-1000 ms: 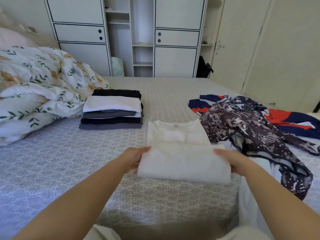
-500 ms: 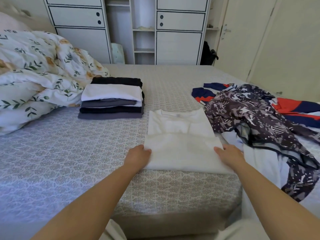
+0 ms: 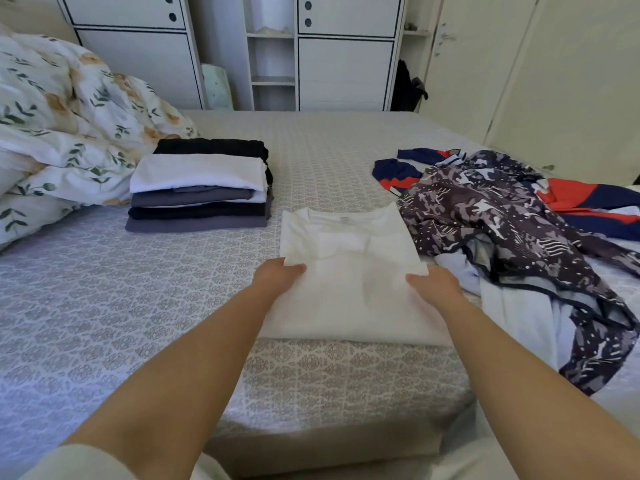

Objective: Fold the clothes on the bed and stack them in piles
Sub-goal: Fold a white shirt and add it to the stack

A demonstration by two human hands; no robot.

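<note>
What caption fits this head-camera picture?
Both hands, left and right, folding a white shirt beside a pile of folded clothes.

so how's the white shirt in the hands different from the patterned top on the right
The white shirt is plain, smoothed flat and partly folded, gripped by the left hand and right hand. The patterned top is dark with pale print, crumpled, unfolded and untouched. Both lie on the bed.

light: soft, even daylight | shadows: faint | focus: slightly soft | edges: wide-angle bowing
</note>
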